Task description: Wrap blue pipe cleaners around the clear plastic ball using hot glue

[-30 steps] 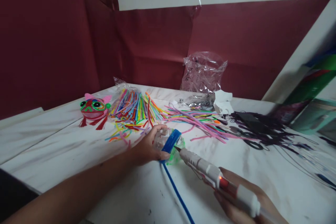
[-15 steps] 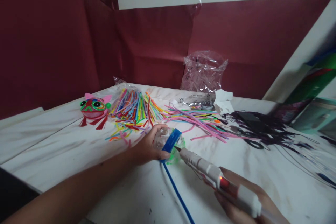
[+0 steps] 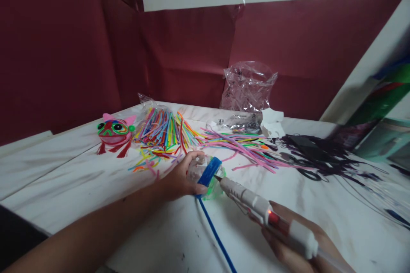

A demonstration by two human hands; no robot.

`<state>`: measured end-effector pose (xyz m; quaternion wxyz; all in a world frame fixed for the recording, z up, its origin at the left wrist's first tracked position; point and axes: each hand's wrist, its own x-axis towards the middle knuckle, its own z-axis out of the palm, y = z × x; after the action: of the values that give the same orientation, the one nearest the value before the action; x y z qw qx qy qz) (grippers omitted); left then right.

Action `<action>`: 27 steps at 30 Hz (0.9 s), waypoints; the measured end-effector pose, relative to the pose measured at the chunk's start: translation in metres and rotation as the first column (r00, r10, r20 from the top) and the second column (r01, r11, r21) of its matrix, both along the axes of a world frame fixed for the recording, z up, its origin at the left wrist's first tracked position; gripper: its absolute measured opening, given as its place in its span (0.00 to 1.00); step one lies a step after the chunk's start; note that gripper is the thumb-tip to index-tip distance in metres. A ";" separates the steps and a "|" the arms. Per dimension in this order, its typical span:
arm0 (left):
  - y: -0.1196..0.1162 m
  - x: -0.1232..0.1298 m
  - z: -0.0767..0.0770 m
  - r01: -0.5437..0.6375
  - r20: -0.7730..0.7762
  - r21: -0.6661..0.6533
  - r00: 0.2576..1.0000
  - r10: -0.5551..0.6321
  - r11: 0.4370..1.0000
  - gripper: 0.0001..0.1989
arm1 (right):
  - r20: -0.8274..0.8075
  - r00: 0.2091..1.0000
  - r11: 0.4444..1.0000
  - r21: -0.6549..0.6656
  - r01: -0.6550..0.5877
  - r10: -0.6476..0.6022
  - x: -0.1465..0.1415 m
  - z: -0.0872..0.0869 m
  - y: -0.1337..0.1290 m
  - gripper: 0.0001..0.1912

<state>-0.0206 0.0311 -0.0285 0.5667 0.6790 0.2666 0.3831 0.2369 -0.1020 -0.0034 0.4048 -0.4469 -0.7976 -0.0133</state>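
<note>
My left hand point(image 3: 184, 181) is closed around a clear plastic piece point(image 3: 196, 169), rounded like a bottle end, with some green on its lower right side. A band of blue pipe cleaner point(image 3: 210, 171) runs across it, and a loose blue strand point(image 3: 218, 236) trails down toward the table's near edge. In my right hand point(image 3: 288, 239) is a white glue gun point(image 3: 246, 198) with a lit orange light. Its dark nozzle is at the right edge of the blue band; whether it touches, I cannot tell.
A red and pink animal-face craft point(image 3: 115, 134) stands at the left. Behind my left hand lie colourful pipe cleaners point(image 3: 163, 130), pink strips point(image 3: 246, 149) and a clear bag point(image 3: 250, 87). Scissors point(image 3: 309, 175) and a dark tangle of strands point(image 3: 320, 153) lie at the right.
The glue gun's nozzle has shifted very slightly up along the edge of the blue band. My left hand and the plastic piece look the same.
</note>
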 end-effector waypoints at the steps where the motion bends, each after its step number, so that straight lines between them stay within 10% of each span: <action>1: 0.000 0.000 0.000 0.006 0.006 -0.009 1.000 -0.005 1.000 0.42 | 0.000 1.000 0.999 -0.025 -0.020 0.020 0.000 0.002 0.002 0.07; 27: 0.006 -0.002 -0.010 -0.025 0.016 0.013 1.000 0.025 1.000 0.42 | -0.017 0.993 0.987 -0.107 -0.117 0.116 -0.008 0.011 0.001 0.04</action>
<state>-0.0223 0.0375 -0.0388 0.5596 0.6762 0.2679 0.3972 0.2289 -0.1011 0.0073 0.3843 -0.4207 -0.8199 0.0556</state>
